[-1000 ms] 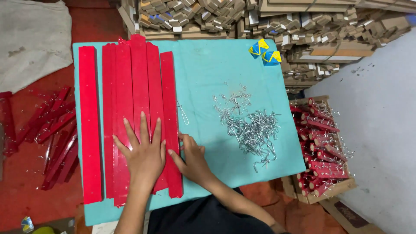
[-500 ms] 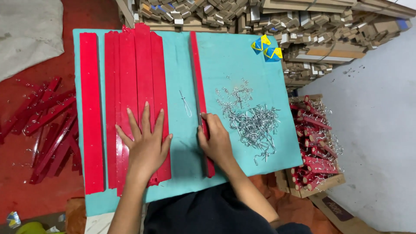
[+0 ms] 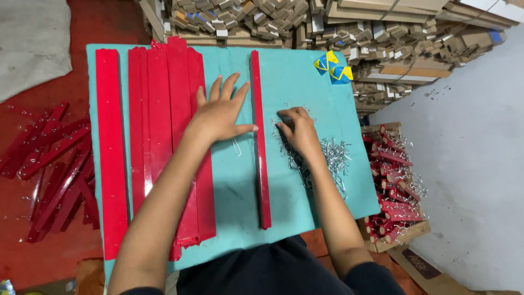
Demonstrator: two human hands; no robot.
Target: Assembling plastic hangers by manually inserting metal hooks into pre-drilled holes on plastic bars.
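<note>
On a teal board (image 3: 295, 202) lie long red strips. One single red strip (image 3: 260, 142) lies by itself in the middle. My left hand (image 3: 221, 112) rests flat with spread fingers, its thumb touching that strip and its palm at the edge of a group of several red strips (image 3: 164, 125). My right hand (image 3: 297, 128) is down on a pile of small silver wire hooks (image 3: 327, 155), fingers curled into it. Whether it holds a hook is hidden. One loose wire hook (image 3: 236, 146) lies between the strips.
Another red strip (image 3: 111, 147) lies alone at the board's left. More red strips (image 3: 52, 169) lie on the red floor at left. A box of finished red pieces with hooks (image 3: 396, 186) stands at right. Stacked cardboard pieces (image 3: 338, 27) and two yellow-blue items (image 3: 333, 66) are behind.
The single strip was pulled off the group and now lies apart in the middle. My left hand moved right to it. My right hand went from the strip to the hook pile.
</note>
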